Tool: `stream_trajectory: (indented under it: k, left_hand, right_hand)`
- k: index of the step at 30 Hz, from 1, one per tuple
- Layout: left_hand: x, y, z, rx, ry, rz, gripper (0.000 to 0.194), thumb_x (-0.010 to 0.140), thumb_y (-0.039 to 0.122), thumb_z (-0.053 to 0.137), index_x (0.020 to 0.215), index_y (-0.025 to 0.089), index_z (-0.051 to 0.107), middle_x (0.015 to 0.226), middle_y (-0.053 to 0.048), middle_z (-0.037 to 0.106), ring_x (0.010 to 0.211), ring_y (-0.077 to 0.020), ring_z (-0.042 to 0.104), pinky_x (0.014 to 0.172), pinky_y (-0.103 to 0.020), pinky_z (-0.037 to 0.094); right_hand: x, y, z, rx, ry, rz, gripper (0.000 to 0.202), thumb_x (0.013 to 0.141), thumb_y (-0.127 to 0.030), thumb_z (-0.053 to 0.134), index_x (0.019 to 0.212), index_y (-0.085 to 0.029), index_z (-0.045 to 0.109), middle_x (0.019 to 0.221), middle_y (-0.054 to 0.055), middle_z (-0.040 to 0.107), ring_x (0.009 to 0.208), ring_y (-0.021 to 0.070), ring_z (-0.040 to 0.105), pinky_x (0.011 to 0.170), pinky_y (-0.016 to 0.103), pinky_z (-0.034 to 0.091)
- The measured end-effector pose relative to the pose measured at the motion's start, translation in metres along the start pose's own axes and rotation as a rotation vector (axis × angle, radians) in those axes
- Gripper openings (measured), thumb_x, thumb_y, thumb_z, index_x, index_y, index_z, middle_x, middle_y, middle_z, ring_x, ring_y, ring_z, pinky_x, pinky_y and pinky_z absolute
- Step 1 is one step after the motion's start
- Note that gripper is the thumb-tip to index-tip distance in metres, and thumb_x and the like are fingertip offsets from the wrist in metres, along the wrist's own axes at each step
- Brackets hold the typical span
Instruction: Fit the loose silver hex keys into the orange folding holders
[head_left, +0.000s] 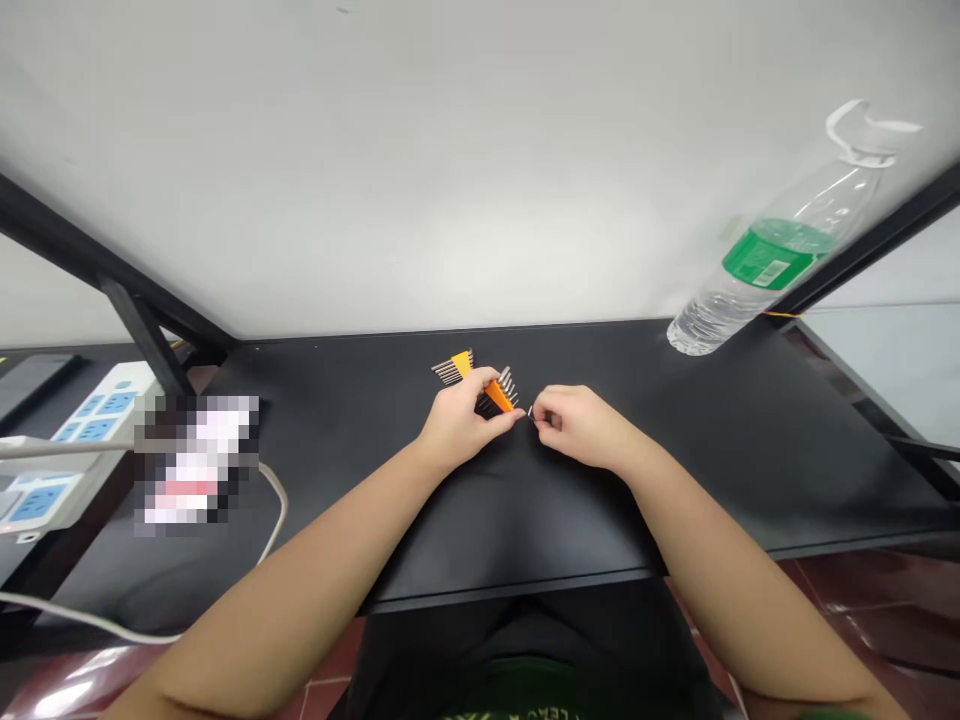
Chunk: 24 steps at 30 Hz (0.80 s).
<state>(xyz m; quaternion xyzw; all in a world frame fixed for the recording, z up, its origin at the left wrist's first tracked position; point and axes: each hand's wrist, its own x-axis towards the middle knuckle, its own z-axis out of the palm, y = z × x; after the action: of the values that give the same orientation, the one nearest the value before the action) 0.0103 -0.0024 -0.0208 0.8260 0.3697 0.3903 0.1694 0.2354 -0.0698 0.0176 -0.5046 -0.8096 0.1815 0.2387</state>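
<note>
My left hand (463, 418) is closed on an orange hex key holder (463, 364), just above the black tabletop. Several silver hex keys (447, 372) fan out from the holder on its left, and more short ends stick up on its right side. Part of the holder is hidden behind my left fingers. Close by on the right, my right hand (574, 422) pinches a small thin metal piece (530, 411) that looks like a small hex key. Most of that piece is covered by my fingertips. A narrow gap separates the two hands.
A clear water bottle (780, 255) with a green label stands at the back right. On the left are a white power strip (96, 420) with blue sockets, a blurred-out object (201, 460) and a white cable (279, 500). Black frame posts (142, 330) flank the black table (330, 400).
</note>
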Motion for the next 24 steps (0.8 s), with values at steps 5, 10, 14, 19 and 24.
stream_trajectory:
  k: [5, 10, 14, 19, 24]
  left_hand:
    - [0.0, 0.0, 0.0, 0.006, -0.009, -0.005, 0.051, 0.079, 0.045, 0.084, 0.117, 0.023, 0.059, 0.1, -0.003, 0.076, 0.087, -0.0194, 0.075, 0.079, -0.03, 0.06]
    - [-0.001, 0.001, 0.001, 0.008, -0.034, -0.003, 0.048, 0.078, 0.039, 0.083, 0.117, 0.023, 0.059, 0.1, -0.003, 0.077, 0.086, -0.0194, 0.076, 0.078, -0.03, 0.059]
    - [-0.001, 0.002, 0.001, 0.008, -0.032, 0.011, 0.048, 0.078, 0.042, 0.083, 0.116, 0.024, 0.059, 0.099, -0.003, 0.077, 0.083, -0.0189, 0.075, 0.075, -0.029, 0.059]
    - [0.0, 0.004, 0.002, -0.017, -0.037, 0.013, 0.047, 0.08, 0.043, 0.082, 0.115, 0.023, 0.058, 0.099, -0.002, 0.077, 0.085, -0.0189, 0.075, 0.076, -0.029, 0.058]
    - [0.001, 0.006, 0.001, -0.017, -0.036, -0.002, 0.047, 0.079, 0.043, 0.083, 0.114, 0.023, 0.058, 0.099, -0.002, 0.077, 0.085, -0.0192, 0.075, 0.075, -0.029, 0.059]
  right_hand:
    - [0.007, 0.004, 0.009, 0.571, 0.194, 0.053, 0.008, 0.089, -0.021, 0.068, 0.089, -0.022, 0.061, 0.086, 0.001, 0.067, 0.068, 0.014, 0.064, 0.066, 0.03, 0.053]
    - [0.009, -0.008, 0.018, 1.008, 0.339, 0.128, 0.032, 0.083, -0.035, 0.082, 0.108, -0.024, 0.065, 0.091, 0.002, 0.072, 0.071, 0.0184, 0.072, 0.073, 0.04, 0.062]
    - [0.01, -0.008, 0.017, 0.959, 0.404, 0.162, 0.02, 0.082, -0.037, 0.084, 0.09, -0.022, 0.072, 0.091, 0.006, 0.074, 0.079, 0.0218, 0.074, 0.081, 0.042, 0.063]
    - [0.012, 0.0, 0.021, 0.897, 0.376, 0.149, 0.017, 0.085, -0.036, 0.081, 0.093, -0.023, 0.074, 0.091, 0.004, 0.074, 0.081, 0.0206, 0.074, 0.081, 0.039, 0.063]
    - [0.014, 0.0, 0.024, 0.927, 0.38, 0.175, 0.018, 0.084, -0.036, 0.081, 0.092, -0.023, 0.073, 0.089, 0.003, 0.073, 0.079, 0.0198, 0.073, 0.08, 0.038, 0.063]
